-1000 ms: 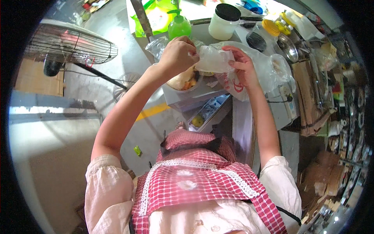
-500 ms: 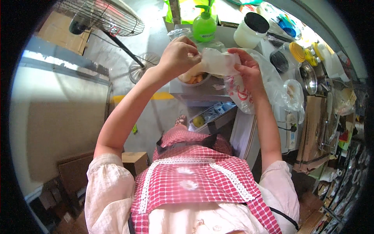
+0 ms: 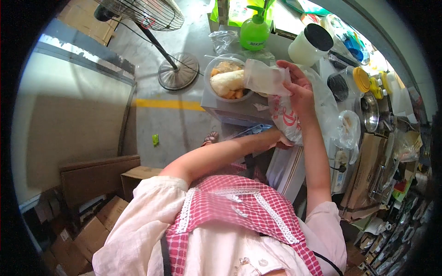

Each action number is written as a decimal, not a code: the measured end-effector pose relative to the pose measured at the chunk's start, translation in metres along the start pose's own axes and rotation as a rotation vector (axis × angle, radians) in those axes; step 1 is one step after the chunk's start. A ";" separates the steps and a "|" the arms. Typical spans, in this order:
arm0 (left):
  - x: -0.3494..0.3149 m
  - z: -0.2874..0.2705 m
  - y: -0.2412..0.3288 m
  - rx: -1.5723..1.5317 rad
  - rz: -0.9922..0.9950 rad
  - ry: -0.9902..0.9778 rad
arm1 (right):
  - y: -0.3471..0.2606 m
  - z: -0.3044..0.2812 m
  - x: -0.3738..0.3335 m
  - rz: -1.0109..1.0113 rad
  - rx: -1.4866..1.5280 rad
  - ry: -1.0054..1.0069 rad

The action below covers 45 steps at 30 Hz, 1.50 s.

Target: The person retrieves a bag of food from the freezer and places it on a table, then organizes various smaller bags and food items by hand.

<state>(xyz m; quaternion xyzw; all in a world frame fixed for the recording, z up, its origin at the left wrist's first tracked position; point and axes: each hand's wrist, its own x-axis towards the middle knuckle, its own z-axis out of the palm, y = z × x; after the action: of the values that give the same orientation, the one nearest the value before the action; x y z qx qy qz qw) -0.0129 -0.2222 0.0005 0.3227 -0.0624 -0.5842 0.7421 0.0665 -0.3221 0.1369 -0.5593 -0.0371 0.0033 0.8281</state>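
Clear bag (image 3: 266, 78) in raised right hand (image 3: 299, 89)

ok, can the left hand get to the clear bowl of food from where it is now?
Probably yes. The left hand sits low by the printed plastic bag; the clear bowl lies just beyond, uncovered, with only the right hand's small bag beside it.

- Apron (image 3: 239, 216) — red-and-white check, with white lace trim.
- Blouse (image 3: 138, 230) — pale pink.
- Small bag (image 3: 266, 79) in the right hand (image 3: 299, 89) — cloudy white, see-through.
- Larger plastic bag (image 3: 287, 119) under that hand — clear, with red print.
- Pump bottle (image 3: 254, 32) at the table's far edge — bright green.
- Jar (image 3: 309, 46) beside it — cream white with a black lid.
- Bowl (image 3: 208, 73) — clear, holding orange and pale yellow food.
- Floor (image 3: 184, 124) — grey, crossed by a yellow stripe (image 3: 168, 104).
- Boxes (image 3: 96, 177) — brown cardboard.
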 end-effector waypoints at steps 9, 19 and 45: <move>-0.028 0.060 0.055 0.122 0.115 0.023 | -0.011 -0.006 0.007 0.044 -0.035 -0.039; 0.021 0.037 0.088 -0.269 0.037 0.113 | -0.031 0.001 0.031 0.009 -0.182 -0.156; -0.151 0.027 0.232 1.584 0.846 0.829 | -0.055 0.025 0.033 -0.030 -0.436 -0.204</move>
<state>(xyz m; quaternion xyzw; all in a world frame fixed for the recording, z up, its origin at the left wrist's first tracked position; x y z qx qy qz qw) 0.1192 -0.0711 0.1929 0.8561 -0.2806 0.0988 0.4226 0.0957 -0.3178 0.1995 -0.7209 -0.1289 0.0395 0.6798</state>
